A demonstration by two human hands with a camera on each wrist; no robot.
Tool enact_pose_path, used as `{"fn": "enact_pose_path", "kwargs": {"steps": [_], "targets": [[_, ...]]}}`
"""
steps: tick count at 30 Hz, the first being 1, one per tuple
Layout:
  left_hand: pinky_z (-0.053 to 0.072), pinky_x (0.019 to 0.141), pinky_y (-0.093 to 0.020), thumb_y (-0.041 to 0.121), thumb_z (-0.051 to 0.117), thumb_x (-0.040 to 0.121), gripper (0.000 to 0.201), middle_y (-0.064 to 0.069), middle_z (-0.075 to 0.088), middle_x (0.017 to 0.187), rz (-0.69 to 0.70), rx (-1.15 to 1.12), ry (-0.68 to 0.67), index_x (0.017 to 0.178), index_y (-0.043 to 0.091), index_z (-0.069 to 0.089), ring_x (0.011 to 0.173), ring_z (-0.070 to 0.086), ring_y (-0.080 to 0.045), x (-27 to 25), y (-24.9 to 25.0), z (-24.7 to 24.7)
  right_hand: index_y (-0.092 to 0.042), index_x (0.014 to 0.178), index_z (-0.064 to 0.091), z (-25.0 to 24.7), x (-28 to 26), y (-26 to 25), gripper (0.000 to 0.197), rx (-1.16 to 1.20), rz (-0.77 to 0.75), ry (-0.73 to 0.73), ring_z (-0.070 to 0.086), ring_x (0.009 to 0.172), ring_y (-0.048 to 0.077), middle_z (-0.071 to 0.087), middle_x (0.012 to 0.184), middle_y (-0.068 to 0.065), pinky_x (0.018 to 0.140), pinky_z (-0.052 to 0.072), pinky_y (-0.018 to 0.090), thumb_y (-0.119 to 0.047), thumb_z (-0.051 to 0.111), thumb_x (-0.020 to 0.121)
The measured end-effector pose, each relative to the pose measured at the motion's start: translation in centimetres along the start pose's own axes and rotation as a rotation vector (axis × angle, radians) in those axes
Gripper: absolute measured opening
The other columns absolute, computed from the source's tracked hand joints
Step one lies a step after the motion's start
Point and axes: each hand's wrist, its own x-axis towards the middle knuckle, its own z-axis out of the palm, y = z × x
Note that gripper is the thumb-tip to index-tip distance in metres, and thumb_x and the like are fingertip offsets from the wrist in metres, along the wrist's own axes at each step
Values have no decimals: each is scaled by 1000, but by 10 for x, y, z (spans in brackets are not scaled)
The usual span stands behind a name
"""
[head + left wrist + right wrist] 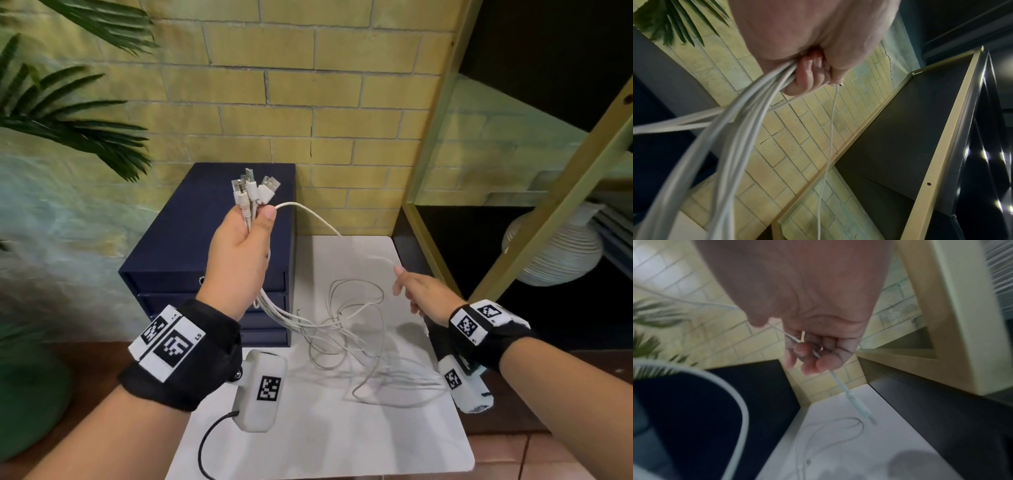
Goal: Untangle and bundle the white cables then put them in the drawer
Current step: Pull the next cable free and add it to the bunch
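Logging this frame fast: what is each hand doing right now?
Left hand: closed grip round the white cables near their plugs.
Right hand: closed grip, pinching one thin cable.

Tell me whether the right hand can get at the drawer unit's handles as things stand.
Probably not yet. The right hand pinches a thin white cable, and the left hand, gripping the cable bundle, hangs in front of the blue drawer unit, all drawers shut.

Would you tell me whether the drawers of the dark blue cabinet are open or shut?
Shut, as far as shown: the drawer fronts sit flush in the dark blue cabinet, though the left hand hides part.
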Motion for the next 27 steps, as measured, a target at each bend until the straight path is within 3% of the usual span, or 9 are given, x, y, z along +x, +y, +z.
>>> {"fn": "enact_pose_path", "kwargs": {"steps": [4,9,11,14,17,20,21,24,27], "targets": [[25,42,-23,35,54,94,19,13,31,55,13,-80,97,80,28,45,47,25,-7,5,4,-6,-10,52,47,8,-16,13,73,-178,42,-106,47,54,18,49,55,3,65,37,29,-62,16,93],[18,38,-20,29,51,97,19,12,24,53,-8,-95,46,79,28,44,44,18,-8,8,12,-7,-11,64,54,18,-18,24,52,-845,177,-515,54,70,22,55,69,4,73,40,29,-55,44,90],[17,38,-21,28,51,97,18,12,24,55,-34,-81,31,81,29,46,44,19,-7,6,12,-6,-12,78,58,23,-18,27,36,-937,143,-618,60,86,26,64,89,8,74,44,28,-47,57,86],[16,38,-20,26,50,98,21,10,24,56,-62,-95,23,78,28,44,44,19,-6,3,13,-6,-15,79,52,31,-22,18,25,-899,196,-749,58,71,17,61,81,3,62,48,17,-36,66,83],[14,39,-21,29,47,99,22,9,23,56,-92,-121,-1,78,27,43,44,17,-6,0,13,-9,-11,106,54,39,-16,9,23,-870,122,-563,59,99,27,60,112,10,81,47,29,-24,58,88],[16,39,-20,31,45,100,23,12,25,53,-108,-131,-18,77,28,43,44,17,-6,-1,13,-11,-17,92,46,42,-14,-22,4,-420,-177,6,54,88,28,53,100,5,73,40,33,-16,47,88],[16,39,-20,31,45,100,24,12,25,53,-109,-133,-23,77,27,42,44,17,-6,-2,13,-11,-18,96,47,44,-15,-36,6,-236,-315,96,53,90,23,51,100,2,75,41,32,-20,46,90],[16,39,-20,30,44,100,23,12,25,53,-103,-134,-40,78,26,41,44,17,-6,-2,14,-8,-18,120,47,50,-23,-83,38,-154,-522,-125,52,97,11,56,106,-3,82,44,26,-45,44,93],[16,39,-20,31,45,100,23,11,25,53,-86,-141,-38,78,27,42,44,18,-6,0,15,-10,-17,91,50,62,-21,-90,37,-488,-583,-323,50,70,22,57,73,5,65,41,35,-51,37,95]]}}
